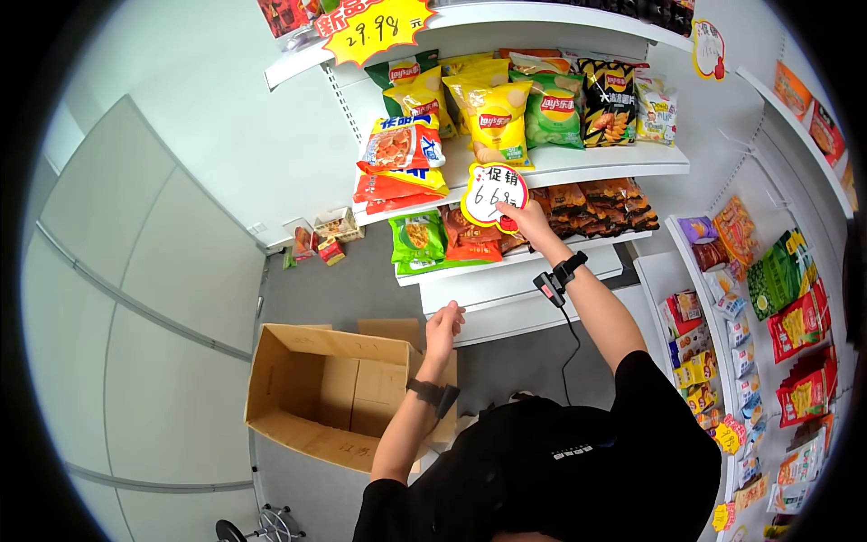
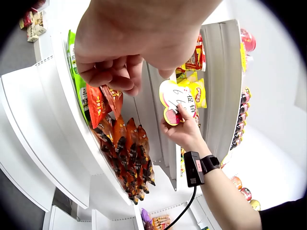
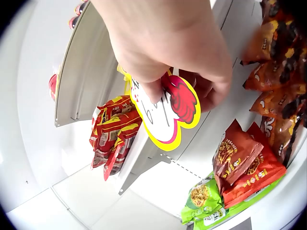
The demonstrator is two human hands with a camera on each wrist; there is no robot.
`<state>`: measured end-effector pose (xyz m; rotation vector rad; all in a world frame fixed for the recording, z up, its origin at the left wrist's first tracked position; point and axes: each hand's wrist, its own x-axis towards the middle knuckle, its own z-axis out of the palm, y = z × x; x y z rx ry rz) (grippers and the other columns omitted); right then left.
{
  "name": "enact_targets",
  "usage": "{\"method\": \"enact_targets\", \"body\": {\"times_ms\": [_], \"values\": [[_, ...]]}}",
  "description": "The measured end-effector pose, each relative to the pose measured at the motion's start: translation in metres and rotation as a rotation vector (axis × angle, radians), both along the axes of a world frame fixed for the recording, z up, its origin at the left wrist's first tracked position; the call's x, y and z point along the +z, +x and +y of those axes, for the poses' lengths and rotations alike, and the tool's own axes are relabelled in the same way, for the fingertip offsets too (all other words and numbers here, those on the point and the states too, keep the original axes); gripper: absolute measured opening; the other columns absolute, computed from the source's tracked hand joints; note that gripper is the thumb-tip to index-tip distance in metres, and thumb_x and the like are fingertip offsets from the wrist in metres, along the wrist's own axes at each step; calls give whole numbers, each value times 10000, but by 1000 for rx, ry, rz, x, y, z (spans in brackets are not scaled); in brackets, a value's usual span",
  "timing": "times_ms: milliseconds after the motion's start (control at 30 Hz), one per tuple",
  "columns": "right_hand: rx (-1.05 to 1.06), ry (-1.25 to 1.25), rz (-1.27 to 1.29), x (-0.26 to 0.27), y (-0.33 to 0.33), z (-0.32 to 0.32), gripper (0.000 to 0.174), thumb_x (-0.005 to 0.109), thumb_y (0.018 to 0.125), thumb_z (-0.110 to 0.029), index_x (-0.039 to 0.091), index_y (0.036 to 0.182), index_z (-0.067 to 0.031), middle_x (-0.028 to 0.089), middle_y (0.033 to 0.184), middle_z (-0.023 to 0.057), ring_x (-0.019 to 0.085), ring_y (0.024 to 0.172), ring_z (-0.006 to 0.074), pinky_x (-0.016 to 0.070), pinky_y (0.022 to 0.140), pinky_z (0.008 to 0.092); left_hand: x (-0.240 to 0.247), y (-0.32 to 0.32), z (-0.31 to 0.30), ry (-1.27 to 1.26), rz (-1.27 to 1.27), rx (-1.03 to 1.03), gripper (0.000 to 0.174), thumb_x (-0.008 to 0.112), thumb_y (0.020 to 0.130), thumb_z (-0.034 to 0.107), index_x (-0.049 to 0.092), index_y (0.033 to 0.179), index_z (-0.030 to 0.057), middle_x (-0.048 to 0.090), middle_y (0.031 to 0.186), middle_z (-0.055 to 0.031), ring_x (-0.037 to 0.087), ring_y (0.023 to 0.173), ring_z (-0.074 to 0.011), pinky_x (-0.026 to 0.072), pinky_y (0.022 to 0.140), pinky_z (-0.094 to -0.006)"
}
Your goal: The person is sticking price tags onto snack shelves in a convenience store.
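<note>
My right hand point(image 1: 531, 224) pinches the lower corner of a cloud-shaped price sign point(image 1: 489, 191), white with a yellow and pink border and handwritten numbers. In the right wrist view the thumb presses on the sign's face, the fingers behind it. The sign stands at the edge of the middle shelf point(image 1: 578, 167), overlapping the bottom of a yellow chip bag point(image 1: 498, 122). My left hand point(image 1: 442, 331) hangs in front of the lower shelves, fingers loosely curled around nothing. In the left wrist view that hand point(image 2: 139, 38) overlaps the red and brown snack bags point(image 2: 98, 103).
A cardboard box point(image 1: 271, 384) stands open on the floor at left. Green and black chip bags point(image 1: 553, 113) and red noodle packs point(image 1: 402, 149) fill the middle shelf. More snack racks point(image 1: 686, 298) line the right side. A starburst price sign point(image 1: 375, 29) hangs above.
</note>
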<state>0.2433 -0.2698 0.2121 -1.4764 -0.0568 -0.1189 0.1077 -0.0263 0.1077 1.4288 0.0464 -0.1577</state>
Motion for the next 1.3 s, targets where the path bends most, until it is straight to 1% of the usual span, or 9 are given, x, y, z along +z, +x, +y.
{"method": "enact_targets", "body": {"times_ms": [300, 400, 600, 800, 900, 1000, 1100, 1200, 1300], "values": [[-134, 146, -8, -17, 25, 0, 330, 697, 829, -140, 610, 1082, 54, 667, 1010, 99, 635, 860, 116, 500, 696, 256, -7, 0, -11, 1, 33, 71, 419, 531, 930, 381, 631, 773, 5, 615, 803, -33, 424, 596, -66, 357, 559, -217], [-177, 117, 11, -17, 27, -2, 308, 709, 814, -145, 638, 1040, 52, 681, 970, 102, 644, 828, 116, 498, 677, 252, -10, 1, -16, 14, 13, 64, 413, 516, 946, 383, 643, 904, -8, 550, 711, 16, 407, 575, -49, 329, 527, -207], [-302, -19, 14, -13, 26, 1, 307, 741, 777, -183, 671, 977, 40, 696, 919, 102, 655, 796, 115, 495, 665, 255, -10, 3, -18, 13, 27, 58, 421, 516, 947, 383, 642, 919, -17, 548, 710, 16, 410, 575, -51, 331, 529, -205], [-297, 11, 37, -14, 27, -1, 316, 744, 774, -185, 668, 989, 33, 696, 926, 92, 656, 803, 118, 495, 674, 255, -13, 6, -15, 11, 39, 68, 405, 522, 944, 378, 643, 903, -7, 548, 714, 16, 410, 577, -51, 329, 531, -203], [-289, 21, 21, -16, 28, 0, 326, 740, 783, -188, 660, 1013, 28, 693, 943, 87, 653, 817, 116, 494, 681, 249, -12, 5, -14, -10, 50, 74, 408, 556, 917, 382, 628, 779, 5, 607, 785, -31, 415, 591, -58, 346, 540, -211], [-284, 78, -15, -16, 27, 3, 337, 735, 791, -186, 649, 1040, 24, 687, 970, 84, 646, 842, 110, 491, 702, 244, -9, 2, -12, 0, 41, 57, 393, 533, 936, 381, 645, 894, 6, 548, 723, 22, 407, 588, -45, 325, 532, -204], [-290, 78, -25, -14, 24, 4, 343, 735, 793, -182, 643, 1050, 25, 682, 987, 84, 637, 865, 104, 488, 724, 244, -5, -2, -9, 2, 65, 51, 386, 538, 932, 381, 642, 891, 11, 545, 727, 28, 400, 590, -44, 318, 533, -202], [-301, 97, -12, -16, 26, 4, 354, 733, 799, -194, 628, 1057, 25, 674, 1005, 81, 638, 871, 117, 491, 738, 249, -2, -7, -5, -40, 74, 81, 373, 570, 913, 354, 622, 770, 14, 610, 810, -29, 412, 591, -56, 335, 539, -210], [-281, 102, 27, -20, 25, 1, 359, 734, 804, -212, 620, 1059, 15, 669, 997, 70, 639, 878, 120, 495, 739, 247, -5, -12, 3, -47, 73, 94, 373, 567, 915, 353, 623, 777, 10, 615, 824, -37, 412, 587, -57, 338, 539, -212]]}}
